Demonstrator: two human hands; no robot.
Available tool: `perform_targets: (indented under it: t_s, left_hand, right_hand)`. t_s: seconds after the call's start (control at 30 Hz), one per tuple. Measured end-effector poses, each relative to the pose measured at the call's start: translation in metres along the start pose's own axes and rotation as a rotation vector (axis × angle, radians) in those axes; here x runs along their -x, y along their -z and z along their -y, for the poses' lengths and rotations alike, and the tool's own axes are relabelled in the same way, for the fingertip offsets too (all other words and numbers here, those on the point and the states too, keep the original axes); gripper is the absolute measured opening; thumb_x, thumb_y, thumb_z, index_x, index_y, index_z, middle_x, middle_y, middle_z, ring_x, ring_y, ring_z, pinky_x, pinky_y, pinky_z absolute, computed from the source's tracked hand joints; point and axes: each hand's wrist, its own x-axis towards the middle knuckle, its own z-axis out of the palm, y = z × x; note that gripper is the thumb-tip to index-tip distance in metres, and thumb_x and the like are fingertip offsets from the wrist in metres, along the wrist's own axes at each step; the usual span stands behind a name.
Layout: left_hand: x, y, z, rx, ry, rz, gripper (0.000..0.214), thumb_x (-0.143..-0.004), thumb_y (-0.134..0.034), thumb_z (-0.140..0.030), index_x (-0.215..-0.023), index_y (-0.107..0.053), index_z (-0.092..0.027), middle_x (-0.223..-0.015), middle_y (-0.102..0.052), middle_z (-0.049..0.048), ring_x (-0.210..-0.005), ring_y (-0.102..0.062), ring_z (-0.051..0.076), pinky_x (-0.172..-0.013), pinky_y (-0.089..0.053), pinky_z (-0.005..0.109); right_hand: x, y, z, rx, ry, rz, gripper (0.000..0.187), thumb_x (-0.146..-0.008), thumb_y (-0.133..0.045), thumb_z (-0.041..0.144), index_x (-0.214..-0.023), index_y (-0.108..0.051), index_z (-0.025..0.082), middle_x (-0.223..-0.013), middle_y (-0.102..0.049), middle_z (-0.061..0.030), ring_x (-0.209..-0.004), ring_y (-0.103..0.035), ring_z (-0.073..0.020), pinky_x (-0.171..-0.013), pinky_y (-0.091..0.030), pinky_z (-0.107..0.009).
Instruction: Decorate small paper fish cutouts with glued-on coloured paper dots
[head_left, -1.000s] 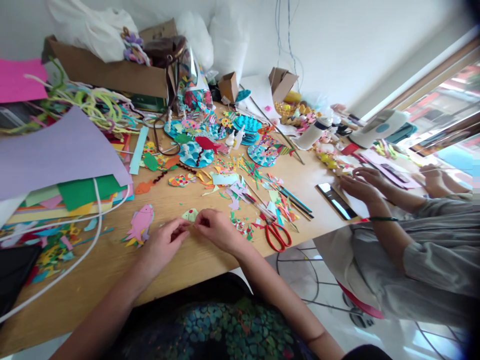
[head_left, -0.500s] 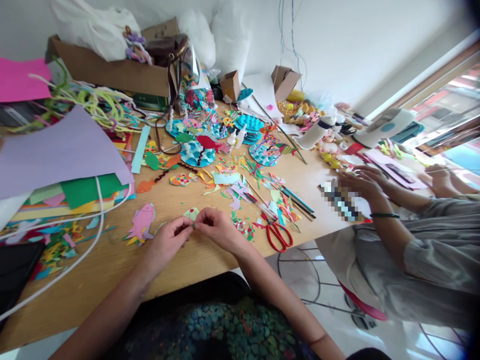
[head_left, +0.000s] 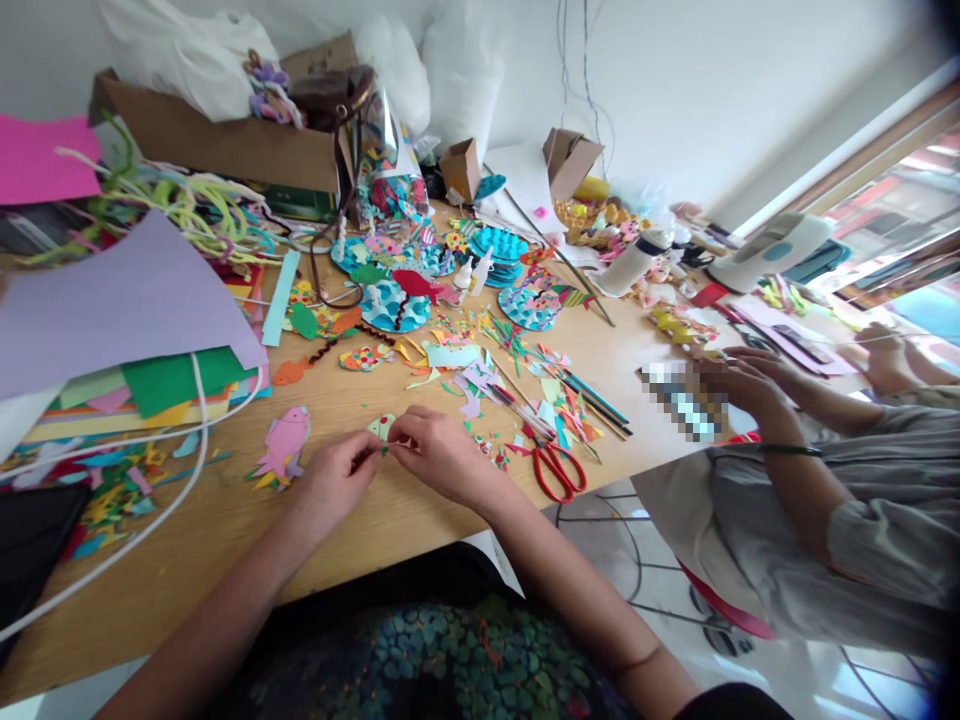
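From here, the pale green fish [head_left: 380,427] lies on the bench [head_left: 217,520] just to the far side of the fingertips, between the two hands and partly hidden, so I can't tell its long axis. The right hand [head_left: 444,455] looks slightly nearer to it than the left [head_left: 337,487]. Both are pinched narrow, seemingly on one thin strip [head_left: 386,446]. At the far left, a box [head_left: 217,145] has a white bag [head_left: 187,60] on top; right of it, a clear bag [head_left: 397,190] holds coloured bits.
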Motion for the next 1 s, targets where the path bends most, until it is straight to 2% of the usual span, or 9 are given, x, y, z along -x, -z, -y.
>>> perform_targets:
  t_s: [0.33,0.4,0.57,0.7,1.0]
  left_hand:
    - [-0.001,-0.001,0.001,-0.062,-0.035,0.018,0.018,-0.076,-0.042,-0.027,-0.072,-0.057,-0.019,-0.065,-0.062,-0.0007,-0.060,-0.056,0.014,-0.056,-0.041,0.025]
    - [0.000,0.000,0.006,-0.100,-0.090,-0.018,0.018,-0.078,-0.041,-0.027,-0.075,-0.058,-0.019,-0.070,-0.063,0.0006,-0.063,-0.057,0.015,-0.059,-0.043,0.025]
    - [-0.004,0.002,0.022,-0.318,-0.297,-0.192,0.023,-0.082,-0.037,-0.021,-0.082,-0.059,-0.017,-0.083,-0.065,0.0067,-0.081,-0.058,0.021,-0.073,-0.046,0.033]
    - [-0.009,-0.002,0.031,-0.407,-0.396,-0.174,0.030,-0.080,-0.032,-0.010,-0.086,-0.060,-0.016,-0.087,-0.066,0.0089,-0.086,-0.059,0.022,-0.077,-0.048,0.037]
    - [-0.010,-0.006,0.038,-0.425,-0.390,-0.148,0.032,-0.079,-0.032,-0.006,-0.090,-0.061,-0.015,-0.088,-0.066,0.0086,-0.086,-0.060,0.021,-0.076,-0.050,0.037]
  right_hand:
    - [-0.003,-0.004,0.000,0.074,-0.033,0.085,0.012,-0.079,-0.050,0.013,-0.078,-0.062,0.015,-0.077,-0.058,-0.0020,-0.071,-0.051,-0.0103,-0.064,-0.035,-0.020]
    - [-0.004,-0.002,-0.002,0.079,-0.048,0.085,0.013,-0.080,-0.049,0.012,-0.080,-0.062,0.015,-0.080,-0.059,-0.0030,-0.073,-0.053,-0.0108,-0.065,-0.036,-0.020]
    - [-0.018,-0.002,-0.011,0.191,-0.099,0.072,0.019,-0.084,-0.044,0.016,-0.086,-0.063,0.014,-0.087,-0.063,-0.0052,-0.078,-0.056,-0.0119,-0.066,-0.036,-0.021]
    - [-0.030,-0.006,-0.015,0.346,-0.094,0.148,0.023,-0.086,-0.041,0.020,-0.091,-0.063,0.016,-0.092,-0.064,-0.0064,-0.081,-0.058,-0.0137,-0.065,-0.037,-0.022]
    - [-0.039,-0.012,-0.015,0.438,-0.045,0.227,0.023,-0.085,-0.041,0.018,-0.093,-0.063,0.016,-0.093,-0.065,-0.0081,-0.085,-0.060,-0.0165,-0.067,-0.039,-0.024]
